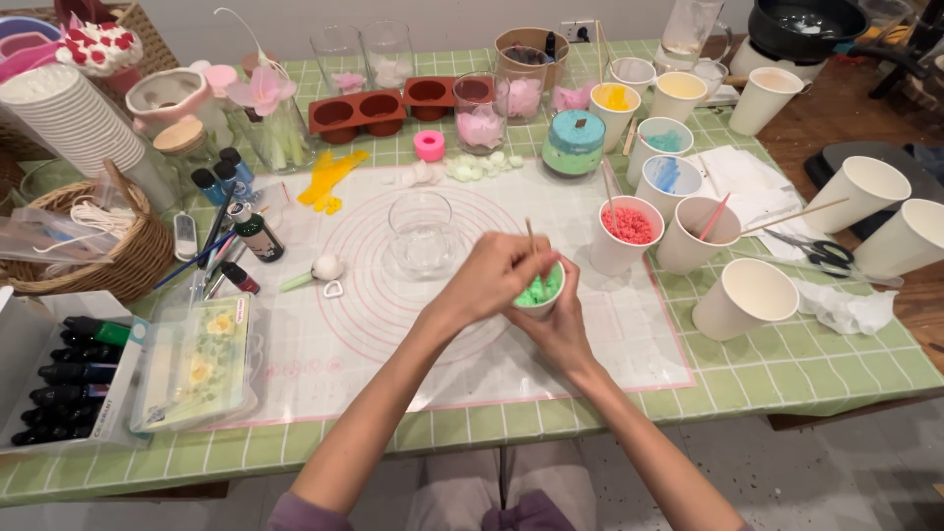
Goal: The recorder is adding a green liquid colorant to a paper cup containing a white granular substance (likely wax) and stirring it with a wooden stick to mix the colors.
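Pinching the stick (531,241) in my left hand (497,275), right hand (560,329) cupping the cup (540,292) (green stuff inside), mid-tabletop; stirring, then keep it level.

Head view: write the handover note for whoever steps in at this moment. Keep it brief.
Left hand: pinches a thin wooden stick that dips into the green stuff.
Right hand: cups the small paper cup from below, above the white mat.
Things: the clear glass jar stands empty just left of the hands, inside the mat's circle marks. The cup of red crumbles stands to the right.
Done: green material is in the held cup.
Left: the jar holds nothing yet; whether the green stuff is fully stirred cannot be told.
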